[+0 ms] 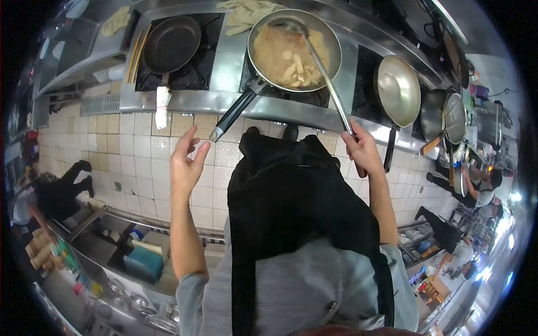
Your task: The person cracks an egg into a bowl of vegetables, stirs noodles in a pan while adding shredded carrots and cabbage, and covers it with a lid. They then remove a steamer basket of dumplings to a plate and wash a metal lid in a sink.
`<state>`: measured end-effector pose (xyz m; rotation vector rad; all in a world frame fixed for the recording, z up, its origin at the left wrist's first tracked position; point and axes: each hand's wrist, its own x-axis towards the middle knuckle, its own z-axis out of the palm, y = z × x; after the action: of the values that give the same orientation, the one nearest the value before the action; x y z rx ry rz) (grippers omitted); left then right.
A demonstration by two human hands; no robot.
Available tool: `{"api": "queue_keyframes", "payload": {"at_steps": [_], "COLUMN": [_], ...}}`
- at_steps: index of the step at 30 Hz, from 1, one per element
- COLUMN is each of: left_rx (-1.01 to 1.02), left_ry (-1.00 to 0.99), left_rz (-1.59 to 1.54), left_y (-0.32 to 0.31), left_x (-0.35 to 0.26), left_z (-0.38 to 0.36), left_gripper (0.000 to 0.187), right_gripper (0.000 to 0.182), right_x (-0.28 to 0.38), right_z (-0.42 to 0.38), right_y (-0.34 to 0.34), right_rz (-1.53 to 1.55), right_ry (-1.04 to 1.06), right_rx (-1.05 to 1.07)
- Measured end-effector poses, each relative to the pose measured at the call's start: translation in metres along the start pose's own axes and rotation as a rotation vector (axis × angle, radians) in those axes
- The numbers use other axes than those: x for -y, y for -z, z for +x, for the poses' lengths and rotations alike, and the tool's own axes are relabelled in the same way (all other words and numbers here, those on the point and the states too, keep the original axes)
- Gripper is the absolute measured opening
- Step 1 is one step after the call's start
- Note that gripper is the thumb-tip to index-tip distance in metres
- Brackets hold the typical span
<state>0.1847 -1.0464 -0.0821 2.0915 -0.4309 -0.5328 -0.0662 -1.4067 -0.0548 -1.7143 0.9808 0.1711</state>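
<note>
On the middle burner sits a frying pan (338, 53) with food (274, 53) in it: a pale brown sauce and lighter strips. A ladle (332, 89) rests with its bowl in the sauce at the far side of the pan. My right hand (363, 148) is closed around the dark end of the ladle's handle, in front of the stove edge. My left hand (189, 159) is open, fingers apart, holding nothing. It hovers just left of the pan's black handle (238, 113), apart from it as far as I can see.
A dark skillet (171, 45) with a cloth-wrapped handle (162, 107) stands on the left burner, beside wooden chopsticks (137, 56). To the right is a light metal pan (399, 89). Cloths (246, 14) lie behind. Other people work at both sides; counters (112, 269) run behind me.
</note>
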Motion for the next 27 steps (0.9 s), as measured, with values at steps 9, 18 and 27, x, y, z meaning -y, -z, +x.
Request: {"api": "queue_keyframes", "payload": {"at_steps": [9,18,27], "left_rx": [-0.069,-0.036,0.085], "left_ry": [-0.01,-0.065,-0.316], "left_rz": [-0.018,0.062,0.254], "left_y": [-0.009,-0.012,-0.03], "left_x": [0.006,-0.01,-0.015], "left_z": [-0.003,0.013,0.038], "left_gripper": [0.05,0.053,0.058], "right_gripper": [0.052,0.052,0.052], "right_x": [0.017,0.011,-0.004], "right_z": [-0.037,-0.043,-0.078], "right_y": [0.013,0.002,0.002], "right_rz": [0.168,0.014,-0.128], "right_ry": [-0.039,0.015,0.038], "right_rx": [-0.007,-0.093,-0.096]}}
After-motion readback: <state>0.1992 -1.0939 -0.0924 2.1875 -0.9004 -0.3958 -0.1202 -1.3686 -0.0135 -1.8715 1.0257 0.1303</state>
